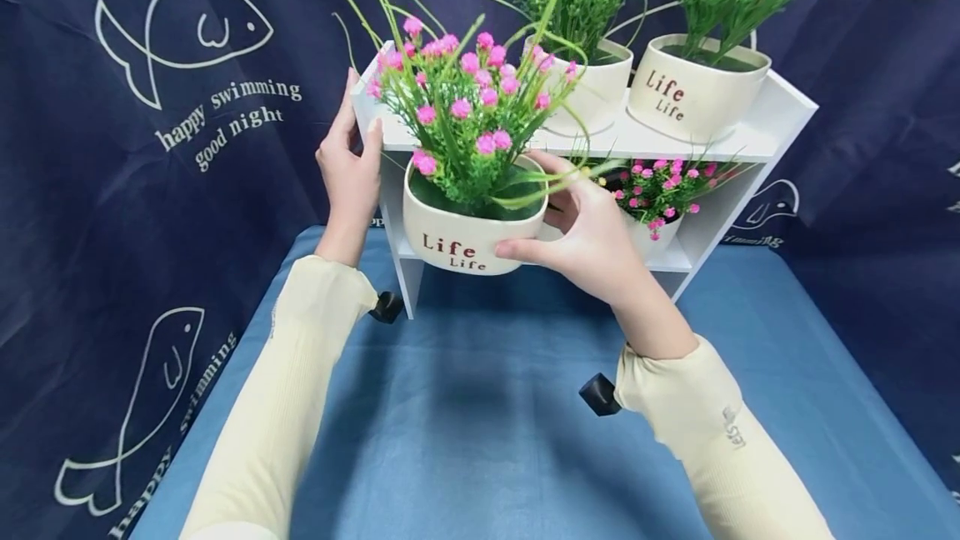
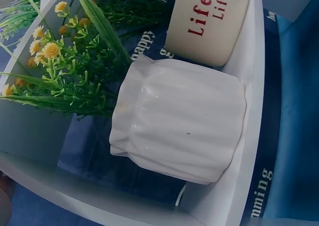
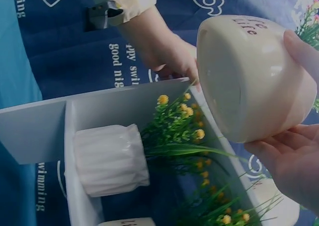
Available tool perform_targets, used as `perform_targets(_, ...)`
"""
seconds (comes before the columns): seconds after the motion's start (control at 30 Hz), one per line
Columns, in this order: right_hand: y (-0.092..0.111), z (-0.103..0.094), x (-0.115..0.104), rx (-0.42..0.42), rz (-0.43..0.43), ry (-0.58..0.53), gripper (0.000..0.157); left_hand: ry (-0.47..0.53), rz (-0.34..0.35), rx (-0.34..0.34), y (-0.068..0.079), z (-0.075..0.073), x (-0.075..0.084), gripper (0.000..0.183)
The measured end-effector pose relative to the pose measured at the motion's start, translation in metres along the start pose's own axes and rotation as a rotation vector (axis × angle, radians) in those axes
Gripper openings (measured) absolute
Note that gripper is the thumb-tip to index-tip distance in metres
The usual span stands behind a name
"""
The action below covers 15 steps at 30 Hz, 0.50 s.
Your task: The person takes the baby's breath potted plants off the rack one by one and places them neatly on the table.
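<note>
My right hand [image 1: 596, 240] grips an oval cream pot [image 1: 457, 227], its thumb on the front near the red "Life" lettering and its fingers at the right side. Pink flowers [image 1: 487, 94] and long grass blades rise from the pot. In the right wrist view this pot [image 3: 254, 81] is raised beside the top of the white shelf [image 1: 720, 227], its underside showing. At the shelf's upper left end, my left hand [image 1: 348, 177] holds the side panel, thumb at the front edge and fingers on the outer side.
On the shelf top stand a purple-flowered pot [image 1: 588, 90] and a green-leaved pot [image 1: 697, 90]. Below, the compartment holds a pink-flowered pot [image 1: 656, 236] and a fluted white pot [image 2: 179, 121] with yellow flowers. A blue cloth [image 1: 465, 440] covers the table; a dark fish-print curtain [image 1: 225, 123] hangs behind.
</note>
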State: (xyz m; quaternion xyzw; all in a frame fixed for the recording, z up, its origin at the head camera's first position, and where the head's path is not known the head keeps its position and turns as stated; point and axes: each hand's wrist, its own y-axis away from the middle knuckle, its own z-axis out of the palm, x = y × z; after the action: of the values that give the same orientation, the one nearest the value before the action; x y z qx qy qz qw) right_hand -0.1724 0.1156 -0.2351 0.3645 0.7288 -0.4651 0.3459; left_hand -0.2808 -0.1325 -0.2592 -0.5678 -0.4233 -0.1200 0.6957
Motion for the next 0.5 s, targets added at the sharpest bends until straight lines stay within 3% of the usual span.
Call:
perform_targets(0.17, 0.002, 0.004, 0.011, -0.020, 0.014, -0.003, 0.089, -0.022, -0.015, 0.004, 0.000, -0.001, 0.001, 0.052)
perform_targets(0.27, 0.004, 0.007, 0.018, -0.036, 0.033, 0.038, 0.089, -0.057, -0.057, 0.012, 0.000, -0.002, 0.003, 0.051)
perform_targets(0.5, 0.008, 0.013, 0.034, -0.061, 0.032, 0.027, 0.092, -0.169, -0.021, 0.037, 0.000, -0.001, 0.004, 0.053)
